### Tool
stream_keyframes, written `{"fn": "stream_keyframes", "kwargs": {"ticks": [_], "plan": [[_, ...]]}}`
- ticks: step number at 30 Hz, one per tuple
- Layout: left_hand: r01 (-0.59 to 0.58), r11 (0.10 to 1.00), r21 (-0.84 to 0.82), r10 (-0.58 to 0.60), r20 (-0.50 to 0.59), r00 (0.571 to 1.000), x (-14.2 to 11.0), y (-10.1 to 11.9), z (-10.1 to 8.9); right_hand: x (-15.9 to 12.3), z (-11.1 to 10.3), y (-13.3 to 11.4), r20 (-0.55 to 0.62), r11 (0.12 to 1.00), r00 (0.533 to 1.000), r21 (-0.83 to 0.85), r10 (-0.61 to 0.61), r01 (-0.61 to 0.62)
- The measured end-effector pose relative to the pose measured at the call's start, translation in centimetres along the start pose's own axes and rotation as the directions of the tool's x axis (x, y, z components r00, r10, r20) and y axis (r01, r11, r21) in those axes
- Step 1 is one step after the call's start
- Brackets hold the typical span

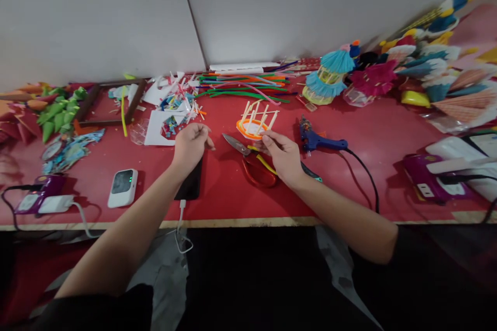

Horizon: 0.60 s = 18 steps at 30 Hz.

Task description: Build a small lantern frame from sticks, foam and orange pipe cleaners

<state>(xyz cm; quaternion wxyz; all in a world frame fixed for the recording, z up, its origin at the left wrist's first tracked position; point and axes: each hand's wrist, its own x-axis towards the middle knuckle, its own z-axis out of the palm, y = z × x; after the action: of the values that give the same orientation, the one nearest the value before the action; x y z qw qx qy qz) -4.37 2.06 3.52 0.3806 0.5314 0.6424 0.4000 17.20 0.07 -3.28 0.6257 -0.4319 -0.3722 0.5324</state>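
My right hand (285,158) pinches the near edge of a small craft frame (251,126), which has a white base, an orange rim and several pale sticks standing up from it. My left hand (192,147) hovers to the left of it, fingers curled together; anything between them is hidden or too small to name. Below the frame lie scissors (237,145) with red and yellow on the handles, partly behind my right hand. A dark phone (189,183) with a white cable lies under my left hand.
A blue glue gun (324,140) with a black cord lies right. Pipe cleaners (244,85) and paper scraps (178,101) are at the back. Finished-looking paper huts (330,75) stand back right. A white device (123,187) and purple power adapters (427,181) sit near the front edge.
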Motion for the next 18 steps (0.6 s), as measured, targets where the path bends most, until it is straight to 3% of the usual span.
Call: {"fn": "stream_keyframes", "kwargs": {"ticks": [7,12,15,18], "plan": [[-0.090,0.925,0.369,0.071,0.066,0.995,-1.5,0.0,0.1,0.1,-0.3,0.3,0.004,0.997,1.000,-0.076,-0.028,0.029],[-0.180,0.826,0.535,0.128,0.133,0.983,-0.9,-0.5,0.1,-0.2,-0.4,0.3,0.008,0.974,0.997,-0.213,-0.076,0.076],[-0.277,0.763,0.584,0.189,0.208,0.960,-0.7,-0.8,0.1,-0.3,-0.3,0.2,0.004,0.953,0.994,-0.286,-0.108,0.104],[-0.389,0.691,0.609,0.256,0.297,0.920,-2.7,-1.3,0.7,0.2,-0.1,0.3,-0.025,0.936,0.990,-0.330,-0.139,0.123]]}}
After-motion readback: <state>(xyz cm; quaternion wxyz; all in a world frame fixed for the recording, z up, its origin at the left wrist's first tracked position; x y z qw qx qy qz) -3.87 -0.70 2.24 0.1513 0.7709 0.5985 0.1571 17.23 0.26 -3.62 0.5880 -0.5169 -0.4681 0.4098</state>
